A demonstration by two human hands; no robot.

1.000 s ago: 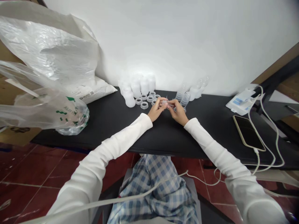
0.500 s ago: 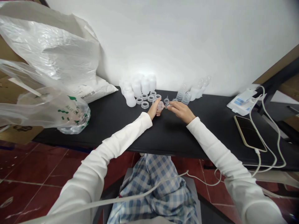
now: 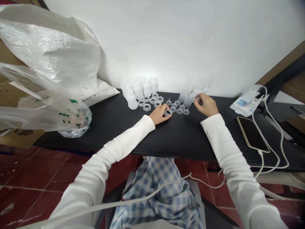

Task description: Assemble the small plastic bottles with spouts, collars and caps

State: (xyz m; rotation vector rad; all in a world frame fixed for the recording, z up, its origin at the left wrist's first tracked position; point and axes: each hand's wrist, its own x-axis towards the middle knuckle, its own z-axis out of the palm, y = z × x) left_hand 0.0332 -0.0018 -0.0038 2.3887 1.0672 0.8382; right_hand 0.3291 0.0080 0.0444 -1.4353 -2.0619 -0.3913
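My left hand [image 3: 160,114] rests low over the black table with its fingers closed on a translucent bottle collar ring [image 3: 168,113]. Just right of it lie several clear bottle nipples [image 3: 179,110], tips up. My right hand [image 3: 206,105] is beside the clear dome-shaped bottle caps [image 3: 188,101], thumb and fingers curled together at the nearest one. Whether they grip that cap is hard to make out. Behind my left hand several loose collar rings [image 3: 147,107] lie flat, and milky white bottles [image 3: 132,101] stand at the wall.
A large white plastic sack [image 3: 59,51] and a clear bag with green print [image 3: 73,117] fill the left side. On the right lie a phone [image 3: 252,133] with a white cable [image 3: 281,133] and a white-blue pack [image 3: 245,103]. The wall [image 3: 171,47] bounds the table's back.
My right hand has moved right, from the nipples to the clear caps. My left hand has turned and lowered, with the ring now near the tabletop. The nipples have come into fuller view.
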